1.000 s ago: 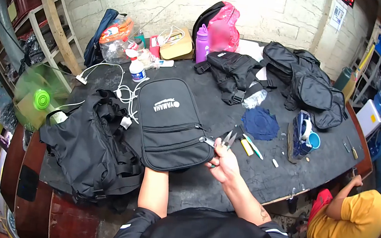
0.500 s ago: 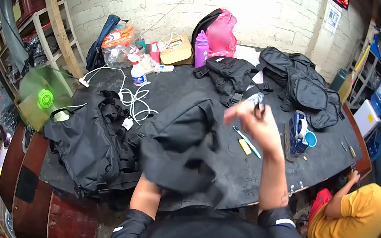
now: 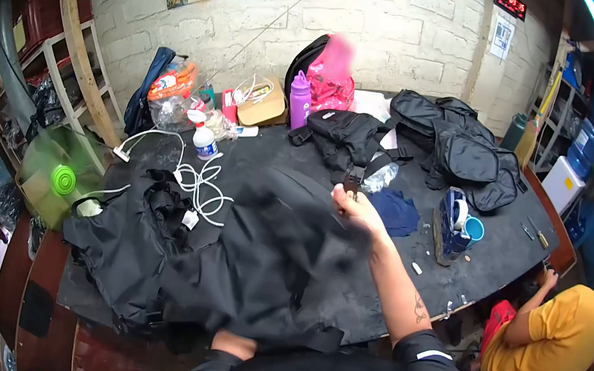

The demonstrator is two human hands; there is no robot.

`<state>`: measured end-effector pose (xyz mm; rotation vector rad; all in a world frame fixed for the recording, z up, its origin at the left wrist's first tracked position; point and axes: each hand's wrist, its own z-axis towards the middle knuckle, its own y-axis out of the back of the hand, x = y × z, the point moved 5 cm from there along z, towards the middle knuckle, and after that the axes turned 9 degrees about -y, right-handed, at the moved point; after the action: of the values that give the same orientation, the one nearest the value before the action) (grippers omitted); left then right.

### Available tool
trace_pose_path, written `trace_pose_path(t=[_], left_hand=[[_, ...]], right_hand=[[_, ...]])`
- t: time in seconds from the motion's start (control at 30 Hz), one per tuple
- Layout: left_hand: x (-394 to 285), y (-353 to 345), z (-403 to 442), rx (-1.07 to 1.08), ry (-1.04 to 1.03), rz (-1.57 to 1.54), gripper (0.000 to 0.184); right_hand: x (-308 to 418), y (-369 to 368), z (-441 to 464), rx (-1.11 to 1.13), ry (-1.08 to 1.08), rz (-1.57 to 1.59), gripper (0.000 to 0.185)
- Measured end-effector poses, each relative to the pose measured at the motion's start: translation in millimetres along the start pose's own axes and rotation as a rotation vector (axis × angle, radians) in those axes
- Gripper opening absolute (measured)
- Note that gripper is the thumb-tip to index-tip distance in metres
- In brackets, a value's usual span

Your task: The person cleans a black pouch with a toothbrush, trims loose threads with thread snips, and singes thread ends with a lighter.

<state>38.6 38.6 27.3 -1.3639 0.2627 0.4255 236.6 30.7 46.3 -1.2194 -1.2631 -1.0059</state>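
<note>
A black bag (image 3: 266, 249), blurred by motion, spreads over the front middle of the dark table. My left arm goes in under its near edge, and the bag hides my left hand. My right hand (image 3: 354, 206) is at the bag's upper right, its fingers closed round a dark buckle (image 3: 354, 178) that points up. Left of the moving bag lies another black bag (image 3: 119, 252) with straps. A navy cloth (image 3: 392, 212) is just right of my right hand.
Black backpacks (image 3: 467, 148), a purple bottle (image 3: 300, 100) and a pink bag (image 3: 334, 78) line the back. White cables (image 3: 199, 188) and a white bottle (image 3: 204, 142) lie left. A tool caddy (image 3: 449, 228) is right. A person in yellow (image 3: 550, 343) is beyond the right edge.
The bag's printed front has turned out of sight, and its black fabric now spreads leftward. The scissors seen in my right hand earlier no longer show; a buckle is there now. The view has tilted up.
</note>
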Motion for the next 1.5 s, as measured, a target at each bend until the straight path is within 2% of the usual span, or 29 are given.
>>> trace_pose_path(t=[0.03,0.1,0.13,0.17,0.23,0.27,0.33,0.43,0.57,0.7,0.83,1.07,1.13,1.17,1.2,1.23,1.27,1.3,1.37,1.4,1.43,1.5], left_hand=[[0.5,6.2,-4.0,-0.018,0.005,0.002,0.051],[4.1,11.8,-5.0,-0.040,0.003,-0.009,0.051],[5.3,10.3,-0.3,-0.039,-0.002,-0.018,0.051],[6.2,10.6,2.5,-0.042,-0.003,-0.020,0.051],[9.7,15.0,3.3,-0.053,0.010,-0.015,0.051],[13.2,16.0,3.7,-0.057,0.020,-0.015,0.051],[20.6,13.5,8.1,-0.053,0.034,-0.023,0.052],[28.2,9.4,15.4,-0.046,0.043,-0.033,0.052],[35.2,15.4,12.6,-0.061,0.066,-0.028,0.052],[42.5,21.4,5.7,-0.073,0.097,-0.020,0.052],[46.9,27.6,-5.3,-0.085,0.126,-0.013,0.052],[48.5,45.4,-38.2,-0.138,0.170,-0.008,0.052],[49.3,53.9,-55.8,-0.169,0.182,-0.014,0.052],[49.6,58.6,-64.3,-0.187,0.186,-0.015,0.052],[47.9,62.2,-69.4,-0.199,0.186,-0.016,0.052],[44.9,61.7,-71.4,-0.202,0.184,-0.013,0.052],[46.0,84.5,-63.1,0.175,0.159,-0.204,0.051],[46.1,102.4,-54.7,0.174,0.157,-0.203,0.051],[44.9,125.8,-44.1,0.107,0.209,-0.449,0.050],[26.5,122.7,-37.0,0.444,-0.042,-0.269,0.050],[19.0,119.3,-31.3,0.445,-0.057,-0.268,0.050],[1.7,102.1,-24.0,0.373,-0.044,-0.383,0.049]], right_hand=[[-4.6,-4.6,-4.5,0.004,-0.017,0.004,0.037],[-6.0,-14.2,-14.1,0.046,-0.034,0.314,0.044],[-11.3,-15.2,-13.3,-0.033,-0.020,0.286,0.050],[-19.0,-15.5,-14.1,-0.059,-0.038,0.399,0.045],[-32.0,-7.6,-8.4,-0.186,0.029,0.364,0.036],[-27.7,-13.7,-13.4,-0.192,0.025,0.368,0.036],[-6.8,-22.7,-27.9,-0.350,0.073,0.376,0.030],[-4.3,-21.4,-29.8,-0.337,0.218,0.195,0.031],[-4.3,-29.2,-33.5,-0.338,0.318,0.258,0.031],[-13.4,-29.8,-32.2,-0.334,0.290,0.367,0.032],[-13.2,-35.4,-35.3,-0.353,0.291,0.349,0.034],[-9.6,-31.1,-26.8,-0.518,0.386,0.117,0.036],[1.1,-16.0,-16.2,-0.766,0.422,0.286,0.036],[-17.6,11.0,6.3,-0.775,0.381,0.323,0.037],[-16.8,21.6,14.0,-0.749,0.217,0.525,0.038],[-59.2,56.0,56.6,-0.638,0.208,0.664,0.037],[-61.6,65.1,50.4,-0.526,0.105,0.593,0.036],[-64.1,67.6,43.1,-0.413,0.003,0.515,0.036],[-81.5,67.5,19.9,-0.548,-0.098,0.201,0.038],[-101.4,72.5,11.9,-0.651,0.014,-0.132,0.040],[-122.2,73.6,3.9,-0.743,0.134,-0.464,0.043],[-132.5,56.4,-23.4,-0.628,0.064,-0.867,0.056]])
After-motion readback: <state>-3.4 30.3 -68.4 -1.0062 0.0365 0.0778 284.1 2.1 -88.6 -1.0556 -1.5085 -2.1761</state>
